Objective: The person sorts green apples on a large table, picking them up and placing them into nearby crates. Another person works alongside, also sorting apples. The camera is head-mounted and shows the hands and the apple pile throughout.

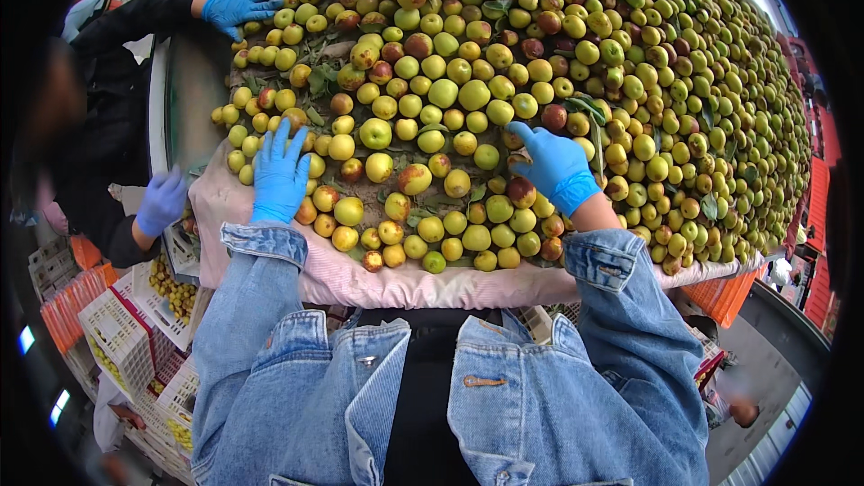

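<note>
Many jujubes (pixel 414 180), yellow-green with some reddish-brown patches, cover a wide cloth-lined table in front of me. Both my hands wear blue gloves. My left hand (pixel 281 175) lies flat over the fruit near the left edge, fingers stretched out, holding nothing. Further right, my right hand (pixel 556 165) rests among the jujubes, its thumb and a forefinger apart and pointing left. A reddish jujube (pixel 520 189) lies just below that thumb. The remaining right fingers are partly hidden beneath the hand.
At left, a co-worker's blue-gloved hand (pixel 243 7) reaches onto the fruit; their other gloved hand (pixel 162 202) is off the table. Pink cloth (pixel 432 288) borders the near edge. White crates (pixel 117 333) stand lower left, an orange crate (pixel 720 299) at right. Leaves (pixel 585 108) lie among the jujubes.
</note>
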Tool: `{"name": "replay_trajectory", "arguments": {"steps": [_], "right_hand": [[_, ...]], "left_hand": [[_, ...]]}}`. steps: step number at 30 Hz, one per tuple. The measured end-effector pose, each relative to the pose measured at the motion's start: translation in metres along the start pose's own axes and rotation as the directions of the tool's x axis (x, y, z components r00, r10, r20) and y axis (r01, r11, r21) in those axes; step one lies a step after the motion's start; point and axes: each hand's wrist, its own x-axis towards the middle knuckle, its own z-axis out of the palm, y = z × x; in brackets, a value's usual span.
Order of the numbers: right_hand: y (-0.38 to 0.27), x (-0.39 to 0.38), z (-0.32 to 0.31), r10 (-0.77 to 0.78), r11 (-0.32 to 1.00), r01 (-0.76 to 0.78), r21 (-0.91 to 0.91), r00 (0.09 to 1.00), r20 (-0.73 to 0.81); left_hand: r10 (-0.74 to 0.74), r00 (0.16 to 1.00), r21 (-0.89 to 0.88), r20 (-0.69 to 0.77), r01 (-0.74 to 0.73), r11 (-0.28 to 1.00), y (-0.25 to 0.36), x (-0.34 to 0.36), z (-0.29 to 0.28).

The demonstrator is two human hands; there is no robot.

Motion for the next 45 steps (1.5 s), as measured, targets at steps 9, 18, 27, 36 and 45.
{"name": "replay_trajectory", "arguments": {"steps": [9,18,27,36,45], "right_hand": [[0.020,0.007,0.014,0.146,0.969,-0.043,0.244,0.892,-0.427],[-0.006,-0.091,0.030,0.122,0.988,-0.129,0.088,0.989,0.084],[-0.055,-0.069,0.052,-0.058,0.936,0.049,0.349,0.998,0.015],[0.014,-0.128,0.022,0.305,0.951,-0.299,0.080,0.949,-0.077],[-0.036,-0.125,0.056,-0.067,0.950,-0.013,0.312,0.968,0.244]], "left_hand": [[0.363,0.856,-0.024,0.369,-0.382,0.924,0.097,-0.007,-0.016],[0.151,0.985,-0.114,-0.078,-0.159,0.981,0.061,0.019,-0.021],[0.544,0.662,-0.223,0.515,-0.510,0.831,0.112,-0.015,-0.029],[0.392,0.913,-0.369,0.114,-0.327,0.870,0.072,-0.005,-0.037],[0.640,0.720,-0.229,0.267,-0.598,0.768,0.147,-0.013,-0.016]]}}
